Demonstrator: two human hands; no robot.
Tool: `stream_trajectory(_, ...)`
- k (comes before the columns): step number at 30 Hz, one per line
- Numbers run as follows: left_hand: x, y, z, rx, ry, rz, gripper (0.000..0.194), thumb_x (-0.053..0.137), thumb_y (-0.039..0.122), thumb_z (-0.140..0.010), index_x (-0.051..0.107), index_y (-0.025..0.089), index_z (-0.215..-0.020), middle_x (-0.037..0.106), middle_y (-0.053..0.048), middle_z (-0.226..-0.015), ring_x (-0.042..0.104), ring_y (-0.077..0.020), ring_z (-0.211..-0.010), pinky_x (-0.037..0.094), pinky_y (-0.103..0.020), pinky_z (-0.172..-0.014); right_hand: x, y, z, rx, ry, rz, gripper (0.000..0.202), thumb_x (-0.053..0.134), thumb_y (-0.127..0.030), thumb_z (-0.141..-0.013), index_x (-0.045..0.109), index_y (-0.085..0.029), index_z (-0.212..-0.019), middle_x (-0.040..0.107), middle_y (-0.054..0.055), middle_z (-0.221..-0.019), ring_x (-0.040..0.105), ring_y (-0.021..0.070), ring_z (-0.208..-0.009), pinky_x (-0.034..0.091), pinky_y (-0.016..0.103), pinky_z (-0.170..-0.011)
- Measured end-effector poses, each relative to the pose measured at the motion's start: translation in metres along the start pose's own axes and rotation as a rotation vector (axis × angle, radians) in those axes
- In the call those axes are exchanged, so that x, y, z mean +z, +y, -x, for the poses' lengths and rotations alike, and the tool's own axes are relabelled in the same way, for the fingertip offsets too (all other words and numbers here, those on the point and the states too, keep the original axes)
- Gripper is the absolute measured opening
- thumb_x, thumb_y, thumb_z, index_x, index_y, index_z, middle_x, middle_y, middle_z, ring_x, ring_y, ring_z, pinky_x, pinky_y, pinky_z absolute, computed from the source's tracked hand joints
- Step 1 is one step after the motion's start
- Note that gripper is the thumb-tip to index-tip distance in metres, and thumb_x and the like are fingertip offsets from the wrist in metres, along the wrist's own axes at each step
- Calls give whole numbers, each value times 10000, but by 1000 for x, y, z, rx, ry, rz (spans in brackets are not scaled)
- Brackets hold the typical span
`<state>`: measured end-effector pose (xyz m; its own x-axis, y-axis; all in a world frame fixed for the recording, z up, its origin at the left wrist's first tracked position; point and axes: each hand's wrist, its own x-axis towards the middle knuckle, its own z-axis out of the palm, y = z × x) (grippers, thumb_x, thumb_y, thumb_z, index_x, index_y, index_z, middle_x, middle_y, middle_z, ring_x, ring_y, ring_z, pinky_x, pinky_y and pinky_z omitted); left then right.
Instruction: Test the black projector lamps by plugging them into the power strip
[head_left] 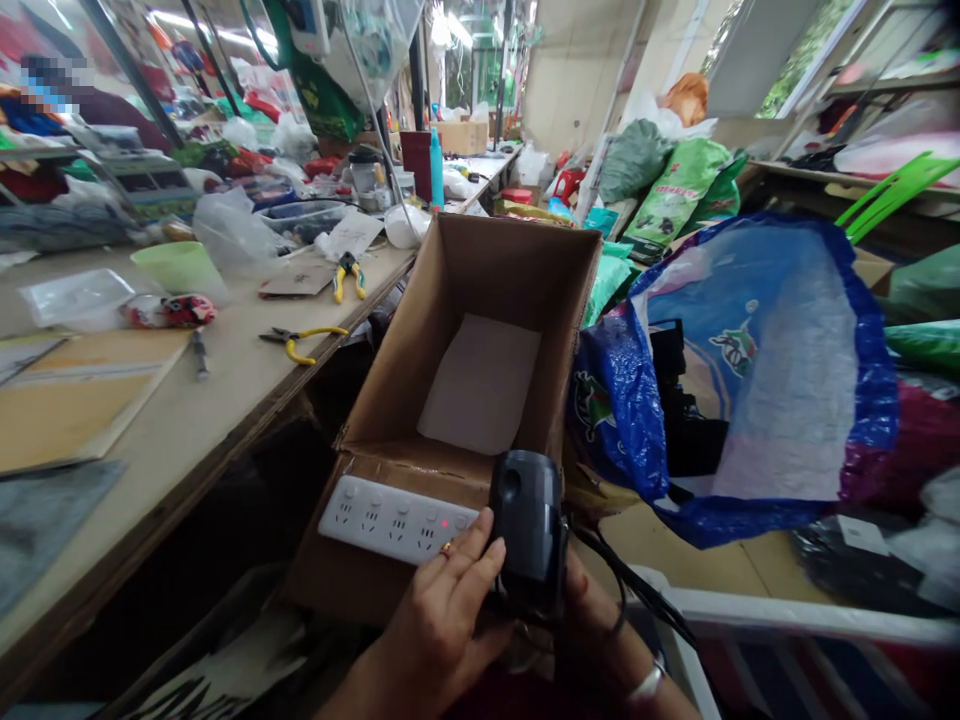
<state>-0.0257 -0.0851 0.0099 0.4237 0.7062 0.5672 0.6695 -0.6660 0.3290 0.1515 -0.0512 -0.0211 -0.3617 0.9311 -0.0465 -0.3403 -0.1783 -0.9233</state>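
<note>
A black device with a rounded top stands at the near edge of an open cardboard box. My left hand has its fingers against the device's left side, beside the right end of a white power strip with a red light. My right hand is around the lower right side of the device, its fingers mostly hidden behind it. Black cables run down to the right from there. Inside the box a pale flat sheet lies on the bottom.
Left is a workbench with yellow-handled pliers, cutters and a green bowl. On the right sits a large blue-rimmed bag with dark items inside. A person's blurred head shows far left.
</note>
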Motion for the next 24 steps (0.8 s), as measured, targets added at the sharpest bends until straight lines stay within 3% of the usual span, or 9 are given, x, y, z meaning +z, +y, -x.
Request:
stream_trajectory(4, 3, -9, 6, -31, 14, 114, 473, 625, 126, -743, 474, 97, -1190, 564, -276, -1233, 572, -293, -1132, 526, -354, -882, 4, -13, -4, 16, -109, 20, 696, 655, -731, -549, 681, -220, -1022, 689, 111, -1027, 592, 320, -1023, 446, 451, -916)
stream_trajectory(7, 7, -15, 12, -143, 2, 274, 511, 628, 79, -686, 484, 170, -1168, 605, -189, -1228, 615, -264, -1081, 530, -332, -873, 1, -17, -7, 25, -148, 57, 735, 700, -675, -555, 637, -187, -1102, 675, 119, -1036, 599, 318, -992, 470, 443, -866)
stream_trajectory(12, 9, -21, 11, -431, -80, 565, 725, 612, 107, -711, 334, 207, -1373, 575, -110, -1292, 575, -244, -1136, 480, -360, -947, -1, -26, -6, 46, -49, 382, 831, 788, -488, -573, 471, -168, -1272, 603, 116, -1133, 563, 298, -1008, 457, 415, -856)
stream_trajectory(15, 8, -25, 6, -687, -14, 819, 564, 643, 222, -733, 486, 179, -1273, 657, -96, -1163, 617, -266, -1052, 496, -382, -908, 9, -34, -4, 15, 45, 480, 861, 751, -498, -622, 397, -171, -1335, 630, 74, -971, 580, 246, -867, 470, 356, -749)
stream_trajectory(18, 11, -27, 7, -906, 109, 1065, 466, 688, 328, -708, 595, 146, -1126, 709, -88, -994, 659, -270, -928, 531, -373, -812, 19, -33, -4, -45, 58, 457, 892, 697, -534, -668, 320, -169, -1390, 605, 23, -791, 531, 171, -645, 427, 296, -587)
stream_trajectory(22, 17, -26, 15, -1028, 177, 1253, 580, 754, 390, -626, 594, 181, -1144, 703, -91, -1023, 659, -283, -933, 541, -368, -777, 28, -18, -3, -125, 131, 542, 815, 716, -484, -667, 384, -218, -1362, 586, 15, -769, 494, 153, -610, 406, 290, -567)
stream_trajectory(24, 20, -25, 17, -1060, 200, 1240, 558, 760, 382, -618, 614, 189, -1121, 712, -85, -1005, 662, -280, -923, 540, -362, -778, 33, -12, 0, -156, 200, 598, 816, 738, -480, -637, 416, -241, -1347, 590, 20, -783, 505, 167, -636, 428, 306, -595)
